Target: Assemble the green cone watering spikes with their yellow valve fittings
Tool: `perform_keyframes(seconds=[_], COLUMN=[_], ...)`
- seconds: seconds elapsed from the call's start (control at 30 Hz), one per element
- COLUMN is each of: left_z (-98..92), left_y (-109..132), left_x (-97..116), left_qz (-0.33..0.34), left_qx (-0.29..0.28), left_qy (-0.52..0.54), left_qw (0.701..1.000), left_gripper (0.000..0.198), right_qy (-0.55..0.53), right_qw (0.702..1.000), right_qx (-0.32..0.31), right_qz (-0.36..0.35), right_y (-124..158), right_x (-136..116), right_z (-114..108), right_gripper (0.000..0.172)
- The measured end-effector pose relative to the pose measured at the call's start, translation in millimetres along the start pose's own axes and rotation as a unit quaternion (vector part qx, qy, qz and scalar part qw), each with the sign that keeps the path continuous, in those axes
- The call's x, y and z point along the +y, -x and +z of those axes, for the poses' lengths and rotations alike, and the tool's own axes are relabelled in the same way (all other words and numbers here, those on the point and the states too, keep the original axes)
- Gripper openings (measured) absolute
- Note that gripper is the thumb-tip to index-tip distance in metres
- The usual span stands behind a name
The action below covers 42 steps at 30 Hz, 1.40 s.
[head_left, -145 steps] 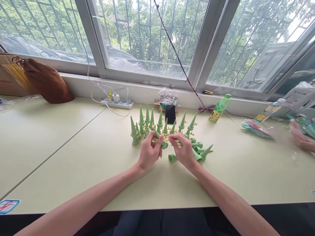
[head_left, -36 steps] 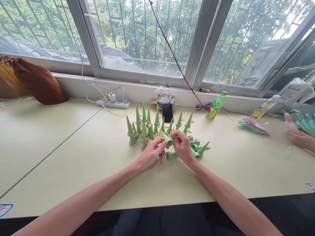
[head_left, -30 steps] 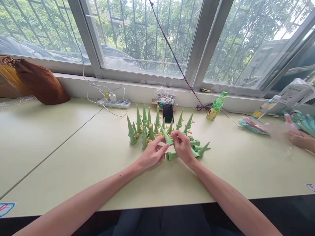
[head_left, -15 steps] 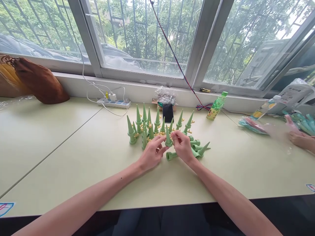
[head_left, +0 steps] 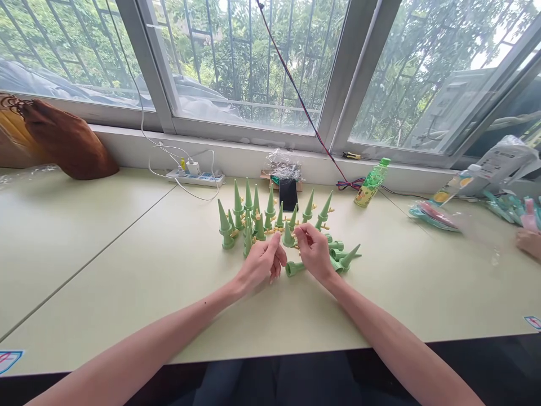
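Between my hands is a green plastic watering spike (head_left: 288,237), its cone looking shorter from this angle. The curled fingers of my right hand (head_left: 311,247) pinch it at its right side, where a bit of yellow valve shows. My left hand (head_left: 262,260) is just left of it, thumb raised and fingers loosely apart, holding nothing. Behind my left hand several green spikes (head_left: 225,225) with small yellow valves stand upright in a cluster. Around my right hand several green tubes (head_left: 295,268) and a loose spike (head_left: 350,256) lie on the pale table.
At the back are a phone (head_left: 288,194), a power strip (head_left: 196,177) with white cables, and a green-capped bottle (head_left: 372,183). A brown pouch (head_left: 71,141) stands at the left. Toward the right lie plastic packages (head_left: 435,217), near another person's hand (head_left: 529,242).
My left hand has let go of the spike and drawn slightly down and left. The spike now tilts in my right hand. The other person's hand has shifted right.
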<state>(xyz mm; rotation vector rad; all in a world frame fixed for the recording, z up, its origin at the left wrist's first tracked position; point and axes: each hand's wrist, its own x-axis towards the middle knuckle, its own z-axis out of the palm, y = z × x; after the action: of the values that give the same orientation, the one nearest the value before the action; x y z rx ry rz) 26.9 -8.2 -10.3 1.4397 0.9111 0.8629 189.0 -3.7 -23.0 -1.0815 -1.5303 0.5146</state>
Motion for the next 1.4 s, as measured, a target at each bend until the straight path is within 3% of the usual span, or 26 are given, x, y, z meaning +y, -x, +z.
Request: perform_keyframes(seconds=[0.17, 0.57, 1.03, 1.4], left_z=[-1.7, -4.9, -3.6, -2.5], left_y=[-0.7, -1.4, 4.3, 4.5], left_x=[-0.3, 0.2, 0.8, -1.2], left_qz=[-0.057, -0.048, 0.076, 0.171], left_qx=[-0.058, -0.05, 0.025, 0.06], left_qy=[0.085, 0.068, -0.081, -0.16], left_qw=[0.993, 0.995, 0.993, 0.97], left_gripper=[0.073, 0.058, 0.033, 0.019], right_qy=[-0.005, -0.019, -0.041, -0.043], right_qw=[0.999, 0.999, 0.998, 0.998], right_qx=[-0.036, -0.039, -0.041, -0.038], right_qz=[-0.028, -0.015, 0.021, 0.018], right_y=[1.0, 1.3, 1.8, 2.2], right_x=[-2.8, -1.3, -0.3, 0.0], right_z=[0.5, 1.2, 3.1, 4.0], right_gripper=[0.03, 0.031, 0.038, 0.043])
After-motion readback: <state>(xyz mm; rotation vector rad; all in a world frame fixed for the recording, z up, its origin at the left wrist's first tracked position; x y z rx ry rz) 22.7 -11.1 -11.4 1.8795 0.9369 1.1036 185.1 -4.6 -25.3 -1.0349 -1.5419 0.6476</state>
